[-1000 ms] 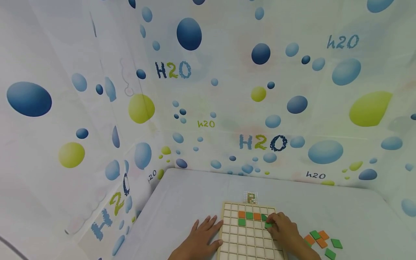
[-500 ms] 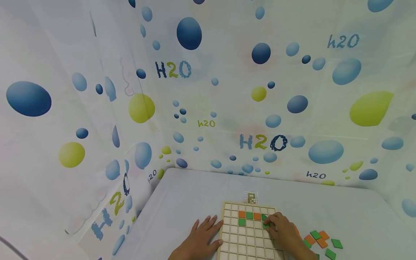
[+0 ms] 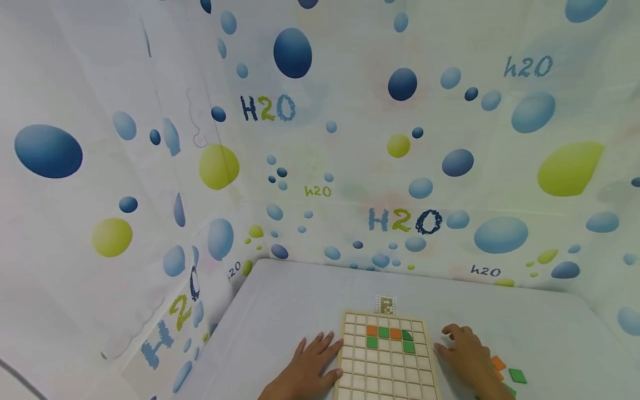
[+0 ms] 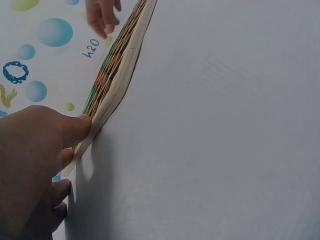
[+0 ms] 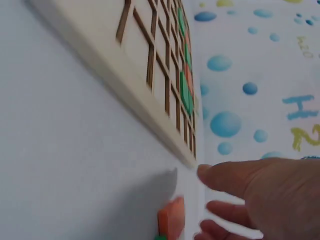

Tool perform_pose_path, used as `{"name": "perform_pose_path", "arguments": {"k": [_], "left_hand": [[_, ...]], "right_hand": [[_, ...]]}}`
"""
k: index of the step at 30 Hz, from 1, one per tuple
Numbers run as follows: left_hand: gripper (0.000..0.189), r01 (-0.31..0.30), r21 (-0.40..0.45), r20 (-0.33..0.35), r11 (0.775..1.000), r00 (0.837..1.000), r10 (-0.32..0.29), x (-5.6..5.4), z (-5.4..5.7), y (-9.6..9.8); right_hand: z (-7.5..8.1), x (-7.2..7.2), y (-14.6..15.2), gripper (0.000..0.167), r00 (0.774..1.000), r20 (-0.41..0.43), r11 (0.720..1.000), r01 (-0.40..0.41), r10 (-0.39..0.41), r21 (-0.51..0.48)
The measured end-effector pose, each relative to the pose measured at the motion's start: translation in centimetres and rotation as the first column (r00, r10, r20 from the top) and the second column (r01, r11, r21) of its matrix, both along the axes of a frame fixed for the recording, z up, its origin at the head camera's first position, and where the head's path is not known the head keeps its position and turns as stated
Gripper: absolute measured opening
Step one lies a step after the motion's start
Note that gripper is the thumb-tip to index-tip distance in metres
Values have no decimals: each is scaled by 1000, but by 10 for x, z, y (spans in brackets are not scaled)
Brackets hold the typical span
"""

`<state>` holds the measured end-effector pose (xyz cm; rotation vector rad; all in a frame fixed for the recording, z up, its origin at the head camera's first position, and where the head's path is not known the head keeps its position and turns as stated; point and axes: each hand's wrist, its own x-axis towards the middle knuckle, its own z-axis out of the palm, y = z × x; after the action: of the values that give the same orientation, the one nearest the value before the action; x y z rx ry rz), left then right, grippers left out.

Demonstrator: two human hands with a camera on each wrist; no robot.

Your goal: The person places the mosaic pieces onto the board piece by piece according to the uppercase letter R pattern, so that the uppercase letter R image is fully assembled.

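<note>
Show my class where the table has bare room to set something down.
Free: the table beyond the left grip, left of the card; also right of the card, between backdrop and loose tiles. Crowded: right of the board, where the right grip partly hides those tiles.

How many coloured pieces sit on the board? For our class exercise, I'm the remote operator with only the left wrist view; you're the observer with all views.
Observer: By the head view, six on the board: two orange pieces and four green pieces.
Operator: Is anything just past its far edge?
Observer: Yes, a small patterned card lies there.
Operator: Any loose pieces nearby?
Observer: Yes, orange and green loose pieces lie to the right of the board, beside the right hand.
</note>
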<state>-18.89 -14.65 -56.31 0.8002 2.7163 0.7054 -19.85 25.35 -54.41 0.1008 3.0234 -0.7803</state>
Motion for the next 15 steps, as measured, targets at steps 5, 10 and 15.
{"name": "perform_pose_path", "arguments": {"k": [5, 10, 15], "left_hand": [[66, -12, -13, -8, 1000, 1000, 12, 1, -1, -2], [66, -15, -6, -15, 1000, 1000, 15, -1, -4, -2], [66, -17, -1, -10, 1000, 1000, 17, -2, -6, -2]], "right_hand": [[-6, 2, 19, 38, 996, 82, 999, 37, -40, 33], [-12, -1, 23, 27, 999, 24, 999, -38, 38, -14], [-11, -2, 21, 38, 994, -17, 991, -105, 104, -78]]}}
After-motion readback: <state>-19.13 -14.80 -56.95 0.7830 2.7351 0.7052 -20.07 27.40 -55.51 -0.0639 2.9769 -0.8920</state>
